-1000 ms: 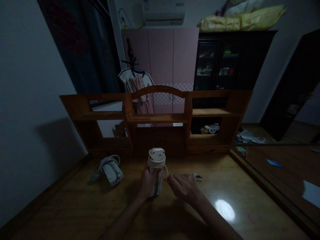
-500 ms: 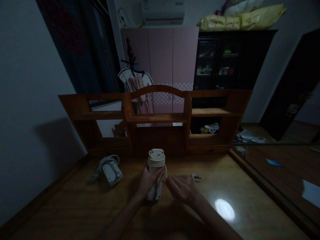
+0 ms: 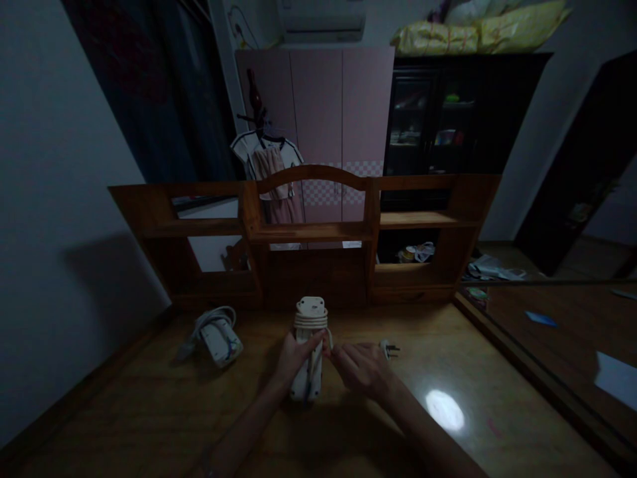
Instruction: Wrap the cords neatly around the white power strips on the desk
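A white power strip (image 3: 306, 384) is held upright-looking in front of me, its cord (image 3: 311, 320) wound in several turns around the upper part. My left hand (image 3: 294, 355) is closed around the strip's middle, thumb across it just below the coils. To the right, my right hand (image 3: 362, 367) is closed on the loose length of the cord, which runs down from the coils. The cord's plug (image 3: 387, 349) with its metal pins sticks out beyond the right hand's far side. At the left lies a second power strip (image 3: 221, 342) with a grey cord bundled over it.
A wooden shelf unit (image 3: 311, 232) stands along the back of the wooden tabletop (image 3: 249, 425). A raised wooden edge (image 3: 517, 372) borders the right side; beyond it are a blue card (image 3: 540, 319) and a white sheet (image 3: 617, 378). A bright light reflection shows on the tabletop.
The view has shifted slightly. Both hands keep their grips on the strip and the cord, and the lower part of the strip has turned or tilted a little. The second strip stays put.
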### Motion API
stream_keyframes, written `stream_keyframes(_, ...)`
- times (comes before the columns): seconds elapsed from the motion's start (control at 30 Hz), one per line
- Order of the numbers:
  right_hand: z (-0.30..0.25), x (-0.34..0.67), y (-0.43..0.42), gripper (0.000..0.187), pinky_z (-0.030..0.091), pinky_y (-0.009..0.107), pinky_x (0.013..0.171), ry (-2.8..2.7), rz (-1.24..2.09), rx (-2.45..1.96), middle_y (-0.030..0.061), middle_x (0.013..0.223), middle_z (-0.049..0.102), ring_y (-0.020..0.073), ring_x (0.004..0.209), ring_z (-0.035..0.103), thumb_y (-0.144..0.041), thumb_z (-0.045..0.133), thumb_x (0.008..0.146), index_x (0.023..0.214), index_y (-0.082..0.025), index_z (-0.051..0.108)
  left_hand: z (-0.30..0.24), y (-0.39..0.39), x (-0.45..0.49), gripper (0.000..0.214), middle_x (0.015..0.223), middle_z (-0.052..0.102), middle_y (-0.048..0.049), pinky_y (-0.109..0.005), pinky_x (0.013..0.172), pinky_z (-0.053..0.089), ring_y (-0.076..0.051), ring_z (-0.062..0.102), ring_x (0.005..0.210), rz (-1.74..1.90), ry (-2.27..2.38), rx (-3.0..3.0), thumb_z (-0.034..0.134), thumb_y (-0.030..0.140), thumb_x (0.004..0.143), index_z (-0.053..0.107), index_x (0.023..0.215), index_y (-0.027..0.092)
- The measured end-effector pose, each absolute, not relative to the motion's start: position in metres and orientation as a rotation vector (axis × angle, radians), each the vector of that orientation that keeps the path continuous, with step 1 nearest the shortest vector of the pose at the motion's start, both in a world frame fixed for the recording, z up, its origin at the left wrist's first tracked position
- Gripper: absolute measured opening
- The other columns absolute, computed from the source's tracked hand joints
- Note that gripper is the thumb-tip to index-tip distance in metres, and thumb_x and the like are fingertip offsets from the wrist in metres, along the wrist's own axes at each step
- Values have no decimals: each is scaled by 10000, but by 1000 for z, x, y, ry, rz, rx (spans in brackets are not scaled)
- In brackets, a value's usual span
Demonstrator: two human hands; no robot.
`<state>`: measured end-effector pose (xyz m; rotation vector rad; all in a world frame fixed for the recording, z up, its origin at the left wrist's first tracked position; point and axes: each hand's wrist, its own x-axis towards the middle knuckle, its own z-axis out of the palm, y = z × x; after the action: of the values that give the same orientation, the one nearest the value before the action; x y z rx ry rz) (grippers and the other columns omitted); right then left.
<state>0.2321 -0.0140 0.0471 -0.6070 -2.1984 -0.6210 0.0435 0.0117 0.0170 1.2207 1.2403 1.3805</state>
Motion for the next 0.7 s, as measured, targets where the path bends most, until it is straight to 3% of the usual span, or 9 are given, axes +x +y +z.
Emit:
stream_keyframes(0.4,45,236,-9,94,230,289,521,-2207,-582,-697,-29,634,535,95,544,441,-198,527,919,828,-185,546,16,7,43,492,683,660,-34,-230,461,466,-143,597,495,1273,1161,1122,684,514,710,600,1016,138)
stream_keyframes(0.7,43,238,-7,139,215,285,502,-2191,-561,-775,-24,625,529,89,534,440,-247,496,941,839,-192,575,23,17,37,545,783,688,-72,-250,608,493,-190,638,688,1187,1167,1266,839,425,501,640,901,113)
